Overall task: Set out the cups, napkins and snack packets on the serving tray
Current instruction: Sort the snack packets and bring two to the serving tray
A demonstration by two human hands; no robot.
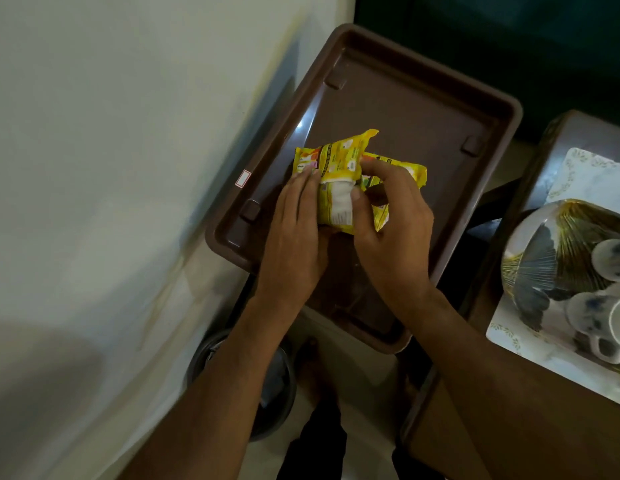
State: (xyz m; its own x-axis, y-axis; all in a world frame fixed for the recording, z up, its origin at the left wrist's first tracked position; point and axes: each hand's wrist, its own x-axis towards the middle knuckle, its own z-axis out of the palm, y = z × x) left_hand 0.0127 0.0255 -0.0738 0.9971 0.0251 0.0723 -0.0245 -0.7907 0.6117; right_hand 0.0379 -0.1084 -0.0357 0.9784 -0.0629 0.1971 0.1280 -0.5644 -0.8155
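Observation:
A brown plastic serving tray (423,109) lies in the middle of the view. Over its near left part both hands hold yellow snack packets (339,164). My left hand (294,237) presses flat against the left side of the packets. My right hand (391,230) pinches them from the right, thumb on the white label. At least two packets show, one behind the other. White cups (610,258) with blue marks lie on a plate at the far right, apart from both hands.
A white wall (128,168) runs along the tray's left side. A wooden table (509,427) at the right carries a white patterned tray (578,174) and a gold-striped plate (558,251). A dark round bin (277,386) and my feet are below.

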